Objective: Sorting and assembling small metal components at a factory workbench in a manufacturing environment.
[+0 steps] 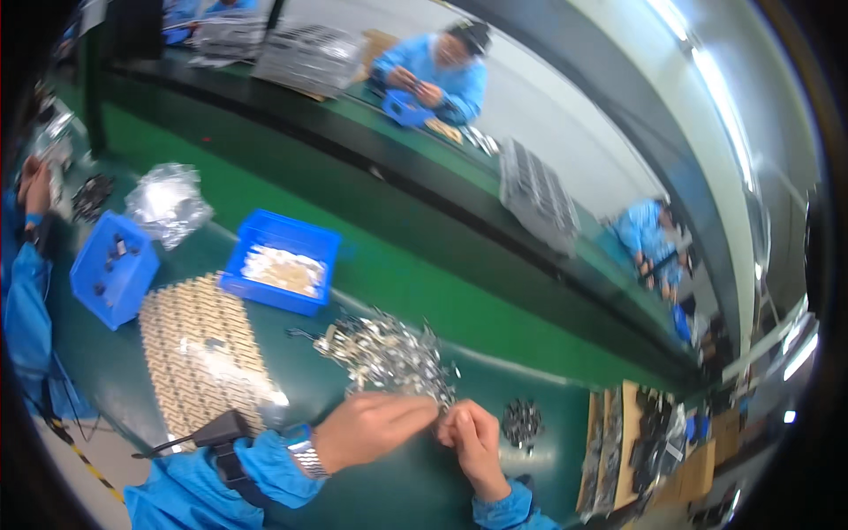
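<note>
My left hand (375, 428), with a watch at its wrist, reaches to the near edge of a pile of small shiny metal parts (389, 353). Its fingers are pressed together, their tips close to my right hand (474, 442). The right fingers are curled into a pinch. Whatever either hand holds is too small or hidden to make out. Just right of my right hand lies a small heap of dark parts (523, 422). A sheet with rows of tan pieces (203, 353) lies flat left of the metal pile.
A blue bin of pale pieces (281, 262) stands behind the sheet, beside another blue bin with few dark parts (115, 269) and a clear plastic bag (168, 203). Trays of dark parts (629, 446) stand at right. A co-worker's arm (31, 291) is at far left; other people work across.
</note>
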`<state>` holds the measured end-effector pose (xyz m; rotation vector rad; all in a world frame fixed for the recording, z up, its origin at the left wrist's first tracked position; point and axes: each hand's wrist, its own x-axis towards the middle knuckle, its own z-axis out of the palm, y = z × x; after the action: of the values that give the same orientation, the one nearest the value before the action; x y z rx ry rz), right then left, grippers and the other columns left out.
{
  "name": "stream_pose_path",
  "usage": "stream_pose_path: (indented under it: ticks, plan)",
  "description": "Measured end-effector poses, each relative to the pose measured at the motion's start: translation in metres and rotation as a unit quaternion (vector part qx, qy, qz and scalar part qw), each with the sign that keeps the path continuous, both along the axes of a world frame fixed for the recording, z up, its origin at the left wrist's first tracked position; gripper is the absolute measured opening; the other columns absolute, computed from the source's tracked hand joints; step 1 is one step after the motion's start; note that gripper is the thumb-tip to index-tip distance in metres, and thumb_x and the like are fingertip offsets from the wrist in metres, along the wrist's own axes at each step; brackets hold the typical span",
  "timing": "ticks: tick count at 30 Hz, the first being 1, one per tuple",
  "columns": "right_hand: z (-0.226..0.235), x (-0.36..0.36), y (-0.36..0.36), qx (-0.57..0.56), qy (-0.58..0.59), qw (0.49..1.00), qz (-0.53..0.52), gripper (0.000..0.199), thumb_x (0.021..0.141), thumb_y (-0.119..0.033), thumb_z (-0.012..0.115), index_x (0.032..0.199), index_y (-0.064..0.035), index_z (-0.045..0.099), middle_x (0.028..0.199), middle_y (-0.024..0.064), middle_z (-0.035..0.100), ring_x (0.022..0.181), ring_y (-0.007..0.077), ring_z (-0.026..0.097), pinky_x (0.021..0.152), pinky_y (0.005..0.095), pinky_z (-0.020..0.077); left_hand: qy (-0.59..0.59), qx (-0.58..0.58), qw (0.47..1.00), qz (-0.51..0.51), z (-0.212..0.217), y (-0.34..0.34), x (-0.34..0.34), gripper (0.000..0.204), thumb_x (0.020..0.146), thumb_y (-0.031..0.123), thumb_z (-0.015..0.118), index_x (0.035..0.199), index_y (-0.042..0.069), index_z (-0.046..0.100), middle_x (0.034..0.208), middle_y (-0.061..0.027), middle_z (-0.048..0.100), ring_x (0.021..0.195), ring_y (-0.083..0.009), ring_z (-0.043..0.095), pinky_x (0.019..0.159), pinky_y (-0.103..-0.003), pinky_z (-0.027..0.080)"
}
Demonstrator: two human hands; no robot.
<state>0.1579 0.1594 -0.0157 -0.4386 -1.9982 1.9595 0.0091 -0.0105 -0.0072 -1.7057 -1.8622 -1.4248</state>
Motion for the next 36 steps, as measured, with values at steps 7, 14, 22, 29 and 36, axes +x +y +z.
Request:
stream_pose_path:
  ticks: [7,14,22,29,36]
  plan:
    - [0.008,0.004,0.004,-0.156,0.0,0.984,0.091,0.014,0.105,-0.015,0.057,0.103,-0.0025,0.062,0.09,0.0028,0.064,0.079,0.0082,0.056,0.07,0.023,0.0462,0.124,0.022,0.991,-0.037,0.013,0.007,-0.002,0.02,0.07,-0.002,0.073,0.09,-0.005,0.073,0.098,-0.0161,0.073,0.089,-0.0283,0.076,0.074,-0.034,0.065]
    - [0.013,0.008,0.001,-0.163,0.01,0.98,0.114,0.008,0.101,-0.008,0.061,0.102,-0.0002,0.062,0.094,0.0047,0.064,0.084,0.0098,0.056,0.074,0.0256,0.0461,0.127,0.015,0.991,-0.032,0.008,0.013,0.002,0.018,0.07,-0.002,0.074,0.088,-0.005,0.073,0.093,-0.0153,0.073,0.084,-0.0273,0.076,0.073,-0.033,0.065]
    - [0.008,0.007,-0.002,-0.196,0.013,0.969,0.15,0.009,0.102,-0.005,0.062,0.108,0.001,0.06,0.096,0.0011,0.063,0.09,0.0064,0.059,0.081,0.0244,0.0495,0.14,-0.009,0.989,-0.054,0.012,0.009,0.001,0.02,0.07,0.001,0.074,0.089,-0.004,0.074,0.092,-0.0144,0.074,0.084,-0.0264,0.076,0.074,-0.032,0.065]
    - [0.009,0.007,-0.003,-0.18,-0.004,0.973,0.144,0.009,0.101,-0.007,0.064,0.105,0.0,0.061,0.091,-0.0003,0.063,0.085,0.0057,0.06,0.076,0.0234,0.0495,0.133,-0.01,0.989,-0.063,0.01,0.01,0.001,0.022,0.068,0.001,0.074,0.089,-0.003,0.074,0.092,-0.0141,0.074,0.084,-0.026,0.076,0.074,-0.032,0.065]
    - [0.009,0.007,-0.003,-0.179,0.001,0.977,0.119,0.009,0.099,-0.007,0.067,0.103,-0.0006,0.062,0.088,-0.0016,0.063,0.082,0.0035,0.059,0.071,0.023,0.0487,0.096,-0.023,0.993,-0.062,0.012,0.01,0.004,0.02,0.07,-0.001,0.075,0.09,-0.002,0.075,0.092,-0.013,0.075,0.082,-0.0254,0.075,0.071,-0.032,0.063]
